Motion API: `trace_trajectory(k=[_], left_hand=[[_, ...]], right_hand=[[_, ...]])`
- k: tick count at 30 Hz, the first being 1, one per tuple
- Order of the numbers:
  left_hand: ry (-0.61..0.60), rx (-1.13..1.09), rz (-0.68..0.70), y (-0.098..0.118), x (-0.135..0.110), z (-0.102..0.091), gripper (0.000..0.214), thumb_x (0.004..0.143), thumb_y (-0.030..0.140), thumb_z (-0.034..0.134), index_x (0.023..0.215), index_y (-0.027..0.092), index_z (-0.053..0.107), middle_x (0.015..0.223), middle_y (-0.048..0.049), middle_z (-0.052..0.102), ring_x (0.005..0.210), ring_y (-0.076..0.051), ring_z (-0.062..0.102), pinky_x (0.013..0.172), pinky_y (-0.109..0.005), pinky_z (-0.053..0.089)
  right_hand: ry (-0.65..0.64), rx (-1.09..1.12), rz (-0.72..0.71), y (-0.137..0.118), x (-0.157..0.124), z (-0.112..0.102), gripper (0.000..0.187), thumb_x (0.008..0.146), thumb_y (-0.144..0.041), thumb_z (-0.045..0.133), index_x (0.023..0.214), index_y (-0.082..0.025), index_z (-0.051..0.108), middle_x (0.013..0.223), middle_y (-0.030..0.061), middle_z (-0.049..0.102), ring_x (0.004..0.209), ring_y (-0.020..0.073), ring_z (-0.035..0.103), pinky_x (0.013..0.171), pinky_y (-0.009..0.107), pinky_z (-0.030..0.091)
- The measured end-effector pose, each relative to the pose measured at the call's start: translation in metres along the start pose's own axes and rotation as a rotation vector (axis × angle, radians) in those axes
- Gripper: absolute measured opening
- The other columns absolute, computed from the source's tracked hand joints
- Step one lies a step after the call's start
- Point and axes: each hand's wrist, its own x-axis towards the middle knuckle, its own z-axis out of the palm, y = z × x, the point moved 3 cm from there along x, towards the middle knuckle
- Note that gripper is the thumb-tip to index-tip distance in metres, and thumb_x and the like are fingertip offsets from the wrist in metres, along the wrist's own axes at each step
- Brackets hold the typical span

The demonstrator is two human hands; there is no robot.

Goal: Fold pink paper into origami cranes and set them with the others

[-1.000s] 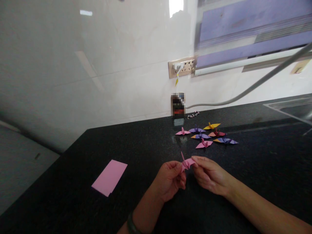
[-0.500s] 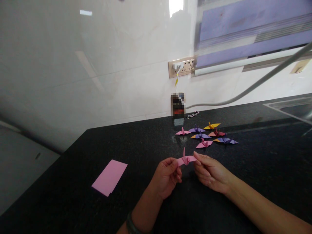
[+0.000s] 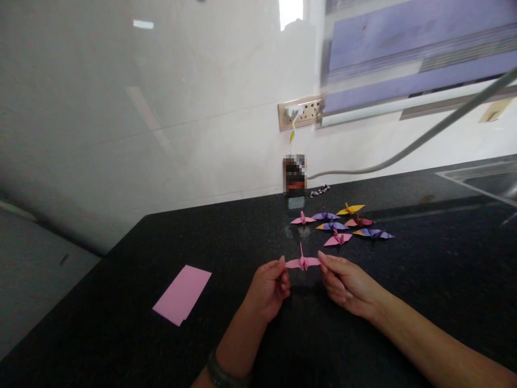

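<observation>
A small pink paper crane (image 3: 302, 262) hangs just above the black counter (image 3: 226, 242), held between both hands. My left hand (image 3: 269, 288) pinches its left wing tip and my right hand (image 3: 347, 284) pinches its right wing tip. The wings are stretched out flat, with the neck pointing up in the middle. Both hands' other fingers are curled in.
Several folded cranes (image 3: 341, 223) in pink, purple, yellow and red sit on the counter behind my hands. A stack of pink paper (image 3: 182, 293) lies to the left. A dark box (image 3: 294, 175) stands against the wall under a socket strip (image 3: 301, 112), beside a grey hose (image 3: 404, 153).
My hands have drawn apart, pulling the crane's wings out from bunched to flat. The crane has risen slightly and moved a little farther from me.
</observation>
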Motion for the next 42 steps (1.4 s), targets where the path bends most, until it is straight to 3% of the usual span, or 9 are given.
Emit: trace_trajectory(k=[5, 8, 13, 21, 25, 29, 34, 38, 42], left_hand=[[0.082, 0.046, 0.046, 0.002, -0.001, 0.001, 0.026, 0.070, 0.038, 0.054, 0.070, 0.013, 0.048, 0.059, -0.0001, 0.054, 0.048, -0.007, 0.050, 0.049, -0.020, 0.040], [0.132, 0.079, 0.160, 0.006, -0.005, 0.005, 0.028, 0.069, 0.038, 0.056, 0.084, 0.015, 0.050, 0.069, -0.0029, 0.058, 0.060, -0.010, 0.056, 0.060, -0.024, 0.043], [-0.015, 0.171, 0.267, 0.004, -0.012, 0.018, 0.056, 0.061, 0.022, 0.066, 0.112, 0.021, 0.042, 0.089, -0.0065, 0.060, 0.082, -0.016, 0.057, 0.074, -0.028, 0.041], [-0.083, 0.172, 0.306, 0.004, -0.011, 0.018, 0.020, 0.071, 0.024, 0.056, 0.085, 0.010, 0.059, 0.081, -0.0067, 0.061, 0.074, -0.014, 0.056, 0.077, -0.030, 0.040], [-0.117, 0.177, 0.274, 0.007, -0.014, 0.021, 0.021, 0.072, 0.026, 0.055, 0.082, 0.008, 0.061, 0.077, -0.0078, 0.061, 0.074, -0.015, 0.056, 0.077, -0.032, 0.040], [-0.144, 0.307, 0.242, 0.004, -0.015, 0.022, 0.024, 0.069, 0.028, 0.057, 0.083, 0.009, 0.062, 0.076, -0.0072, 0.062, 0.071, -0.015, 0.056, 0.071, -0.030, 0.042], [-0.098, 0.615, 0.351, 0.001, -0.010, 0.015, 0.023, 0.071, 0.031, 0.054, 0.079, 0.013, 0.065, 0.071, -0.0055, 0.062, 0.068, -0.015, 0.055, 0.063, -0.026, 0.042], [0.042, 0.735, 0.517, 0.007, -0.007, 0.008, 0.020, 0.067, 0.031, 0.058, 0.074, 0.014, 0.065, 0.084, -0.0078, 0.060, 0.077, -0.018, 0.055, 0.069, -0.028, 0.042], [0.047, 0.799, 0.576, 0.013, -0.009, 0.007, 0.017, 0.067, 0.030, 0.057, 0.072, 0.014, 0.063, 0.082, -0.0073, 0.059, 0.077, -0.017, 0.055, 0.071, -0.027, 0.042]], right_hand=[[0.039, -0.064, -0.021, -0.001, 0.000, -0.002, 0.027, 0.076, -0.039, 0.050, 0.062, -0.016, 0.047, 0.029, -0.0111, 0.033, 0.022, 0.0015, 0.021, 0.025, 0.012, 0.016], [0.044, -0.090, -0.046, -0.001, 0.001, -0.005, 0.026, 0.076, -0.040, 0.050, 0.066, -0.016, 0.050, 0.029, -0.0111, 0.033, 0.022, 0.0014, 0.020, 0.026, 0.013, 0.016], [0.028, -0.125, -0.047, 0.003, 0.001, -0.002, 0.026, 0.076, -0.039, 0.050, 0.072, -0.014, 0.054, 0.030, -0.0108, 0.034, 0.023, 0.0009, 0.018, 0.027, 0.013, 0.015], [-0.002, -0.500, -0.036, 0.006, -0.006, 0.009, 0.040, 0.079, -0.045, 0.040, 0.064, -0.011, 0.055, 0.029, -0.0061, 0.040, 0.023, 0.0019, 0.023, 0.028, 0.015, 0.010], [0.148, -0.773, -0.278, -0.012, -0.006, 0.001, 0.032, 0.078, -0.042, 0.044, 0.066, -0.013, 0.054, 0.038, -0.0062, 0.041, 0.031, 0.0035, 0.031, 0.033, 0.015, 0.020], [0.175, -0.953, -0.494, -0.020, -0.007, 0.002, 0.021, 0.074, -0.033, 0.053, 0.087, -0.016, 0.054, 0.054, -0.0051, 0.042, 0.048, 0.0074, 0.040, 0.045, 0.018, 0.032], [0.153, -1.120, -0.511, -0.015, -0.009, 0.007, 0.019, 0.076, -0.032, 0.048, 0.070, -0.016, 0.055, 0.056, -0.0025, 0.048, 0.051, 0.0086, 0.042, 0.048, 0.019, 0.033], [0.144, -1.110, -0.474, -0.011, -0.008, 0.005, 0.021, 0.077, -0.034, 0.046, 0.070, -0.015, 0.053, 0.052, -0.0042, 0.044, 0.047, 0.0076, 0.040, 0.043, 0.018, 0.030], [0.111, -1.118, -0.446, -0.009, -0.008, 0.007, 0.020, 0.077, -0.032, 0.046, 0.071, -0.015, 0.052, 0.051, -0.0050, 0.043, 0.045, 0.0066, 0.037, 0.042, 0.017, 0.029]])
